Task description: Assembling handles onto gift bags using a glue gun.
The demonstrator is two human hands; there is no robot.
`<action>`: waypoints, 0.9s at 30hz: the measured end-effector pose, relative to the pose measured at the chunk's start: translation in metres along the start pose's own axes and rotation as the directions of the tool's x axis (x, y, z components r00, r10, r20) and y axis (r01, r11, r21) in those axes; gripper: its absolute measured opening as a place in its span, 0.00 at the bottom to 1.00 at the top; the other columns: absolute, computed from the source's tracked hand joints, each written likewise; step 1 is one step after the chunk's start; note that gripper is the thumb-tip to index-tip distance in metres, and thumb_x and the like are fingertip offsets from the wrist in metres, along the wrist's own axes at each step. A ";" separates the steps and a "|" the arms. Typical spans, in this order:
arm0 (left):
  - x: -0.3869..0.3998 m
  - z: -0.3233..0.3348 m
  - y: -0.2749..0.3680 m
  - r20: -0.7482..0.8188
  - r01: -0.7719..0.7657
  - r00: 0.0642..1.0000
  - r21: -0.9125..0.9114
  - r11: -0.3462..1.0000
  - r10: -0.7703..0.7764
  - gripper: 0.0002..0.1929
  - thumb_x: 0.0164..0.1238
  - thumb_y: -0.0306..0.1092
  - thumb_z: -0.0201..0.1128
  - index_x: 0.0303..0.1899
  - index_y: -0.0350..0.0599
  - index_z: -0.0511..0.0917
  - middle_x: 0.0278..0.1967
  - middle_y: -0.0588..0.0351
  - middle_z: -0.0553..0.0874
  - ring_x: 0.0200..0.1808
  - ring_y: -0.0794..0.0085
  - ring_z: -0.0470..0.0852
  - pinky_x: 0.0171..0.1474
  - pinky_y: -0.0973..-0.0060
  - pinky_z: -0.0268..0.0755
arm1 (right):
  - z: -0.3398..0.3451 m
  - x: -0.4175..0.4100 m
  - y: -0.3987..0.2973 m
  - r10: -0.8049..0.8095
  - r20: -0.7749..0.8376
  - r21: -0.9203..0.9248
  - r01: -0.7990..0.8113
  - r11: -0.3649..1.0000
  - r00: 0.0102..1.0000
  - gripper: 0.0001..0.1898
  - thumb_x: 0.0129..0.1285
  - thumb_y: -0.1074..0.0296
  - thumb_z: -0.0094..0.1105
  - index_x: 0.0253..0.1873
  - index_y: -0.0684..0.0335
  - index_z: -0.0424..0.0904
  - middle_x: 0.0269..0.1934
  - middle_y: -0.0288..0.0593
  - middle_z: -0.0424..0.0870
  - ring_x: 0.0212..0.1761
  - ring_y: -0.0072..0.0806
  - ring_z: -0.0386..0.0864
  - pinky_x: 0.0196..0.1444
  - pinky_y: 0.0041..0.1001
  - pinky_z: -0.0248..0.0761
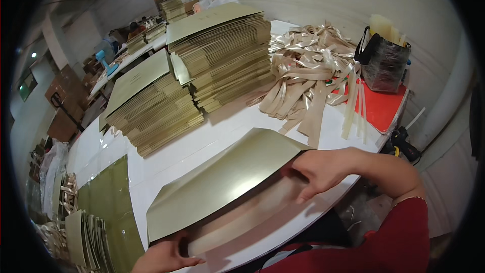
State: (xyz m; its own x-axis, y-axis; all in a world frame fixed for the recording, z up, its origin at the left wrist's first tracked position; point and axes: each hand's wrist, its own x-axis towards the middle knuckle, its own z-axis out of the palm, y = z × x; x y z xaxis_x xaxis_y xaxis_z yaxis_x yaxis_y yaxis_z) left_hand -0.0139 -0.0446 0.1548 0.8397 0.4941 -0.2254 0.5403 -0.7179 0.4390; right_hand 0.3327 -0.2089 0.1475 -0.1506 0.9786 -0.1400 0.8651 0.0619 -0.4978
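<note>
A gold-coloured cardboard sheet (223, 182), folded along its sides, stands raised above the white table with its pale inner side towards me. My left hand (166, 256) grips its lower left end, the fingers partly hidden under it. At the right end my right hand (322, 170) holds the cardboard, thumb on the near side and fingers reaching inside. Beyond it stand a tall stack of flat gold cardboard pieces (227, 57) and a lower stack (155, 110). A heap of beige satin ribbons (303, 72) lies to the right of the stacks.
A black bag (384, 62) holding translucent sticks stands on a red sheet (386, 106) at the right, beside several pale strips (360, 110). A black glue gun (405, 144) hangs at the table edge. More folded cardboard (87, 239) and ribbons are at lower left. People sit far back.
</note>
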 end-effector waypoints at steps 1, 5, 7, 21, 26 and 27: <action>-0.003 -0.004 0.004 -0.012 0.117 0.993 -0.167 0.979 -0.120 0.08 0.46 0.21 0.59 0.31 0.40 0.74 0.27 0.49 0.76 0.27 0.58 0.78 0.33 0.64 0.72 | -0.005 -0.006 0.003 -0.114 -0.092 0.266 0.135 0.954 0.989 0.14 0.49 0.68 0.68 0.36 0.65 0.72 0.25 0.47 0.76 0.29 0.41 0.78 0.32 0.36 0.69; 0.013 0.010 -0.023 -0.324 -0.493 0.428 0.699 0.518 0.844 0.08 0.40 0.22 0.61 0.28 0.43 0.76 0.26 0.55 0.76 0.25 0.67 0.76 0.26 0.69 0.64 | -0.010 -0.001 0.014 -0.238 -0.389 0.213 0.339 0.916 0.890 0.14 0.51 0.74 0.67 0.33 0.62 0.66 0.25 0.42 0.75 0.27 0.37 0.75 0.31 0.33 0.67; 0.041 0.025 -0.029 -0.423 -0.408 0.384 0.719 0.562 0.821 0.11 0.34 0.19 0.59 0.24 0.45 0.72 0.24 0.57 0.72 0.25 0.67 0.73 0.26 0.71 0.60 | -0.008 0.001 0.029 -0.219 -0.414 0.160 0.308 0.938 0.884 0.09 0.52 0.77 0.65 0.35 0.64 0.72 0.30 0.40 0.80 0.32 0.32 0.79 0.34 0.30 0.71; 0.096 0.119 -0.059 -0.480 -0.329 0.548 0.629 0.704 0.685 0.09 0.35 0.21 0.59 0.19 0.44 0.66 0.19 0.55 0.68 0.21 0.62 0.69 0.23 0.67 0.59 | 0.066 -0.020 0.200 0.335 -0.656 0.174 -0.297 0.939 0.676 0.11 0.50 0.63 0.68 0.36 0.61 0.82 0.37 0.45 0.79 0.45 0.40 0.74 0.46 0.36 0.69; 0.087 0.135 -0.038 -0.505 -0.273 0.603 0.597 0.754 0.617 0.10 0.35 0.21 0.57 0.17 0.44 0.63 0.18 0.53 0.66 0.21 0.59 0.70 0.23 0.65 0.58 | 0.074 -0.020 0.204 0.407 -0.693 0.176 -0.407 0.896 0.595 0.07 0.53 0.66 0.65 0.32 0.62 0.82 0.36 0.45 0.78 0.43 0.39 0.75 0.43 0.35 0.70; 0.083 0.138 -0.037 -0.503 -0.275 0.600 0.601 0.751 0.622 0.10 0.35 0.21 0.57 0.17 0.44 0.63 0.18 0.53 0.66 0.21 0.59 0.70 0.23 0.65 0.58 | 0.076 -0.020 0.205 0.273 -0.736 0.009 -0.394 0.919 0.620 0.07 0.55 0.66 0.64 0.32 0.63 0.81 0.36 0.45 0.78 0.41 0.38 0.76 0.40 0.35 0.72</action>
State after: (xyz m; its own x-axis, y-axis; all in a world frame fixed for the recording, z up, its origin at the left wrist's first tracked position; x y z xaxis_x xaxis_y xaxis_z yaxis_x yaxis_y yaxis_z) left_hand 0.0430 -0.0445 0.0001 0.8120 0.0961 0.5756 0.2075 -0.9694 -0.1308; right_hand 0.4771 -0.2306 -0.0167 0.4948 0.7676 0.4073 0.8502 -0.3307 -0.4096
